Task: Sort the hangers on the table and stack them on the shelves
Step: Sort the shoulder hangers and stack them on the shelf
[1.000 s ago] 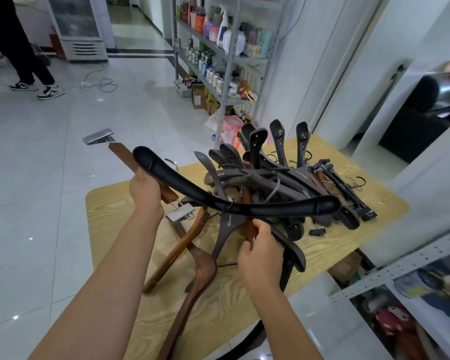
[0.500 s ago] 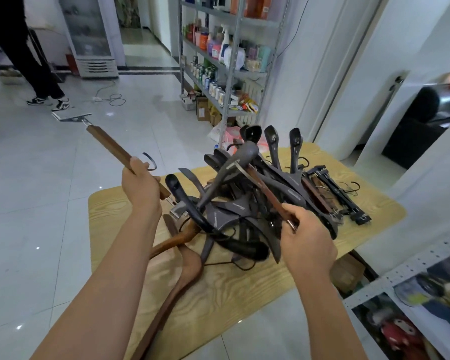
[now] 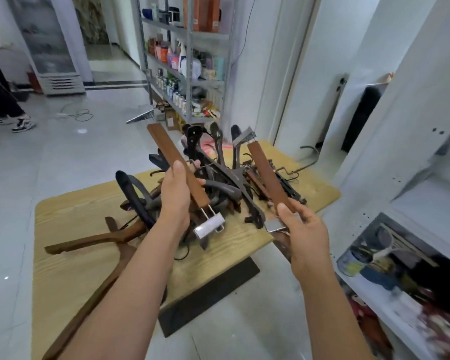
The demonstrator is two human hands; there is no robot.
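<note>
1. A brown clip hanger (image 3: 178, 167) was gripped in the left hand (image 3: 176, 196), fingers closed round its bar, its metal clip (image 3: 209, 228) hanging at the near end.
2. A second clip hanger (image 3: 266, 172) was gripped by the right hand (image 3: 305, 237), fingers wrapped round its lower end.
3. Both were held tilted above the table (image 3: 70, 214).
4. A tangled pile (image 3: 218, 178) of dark hangers was left on the table, behind the hands.
5. Two wooden hangers (image 3: 94, 245) were lying at the near left.
6. Shelves (image 3: 374, 289) were seen at the right.

A glass-door fridge (image 3: 47, 45) stands far left beside a doorway, a cable (image 3: 78, 114) coils on the tiled floor (image 3: 63, 157), and a bystander's sneakers (image 3: 22, 123) show at the left edge
</note>
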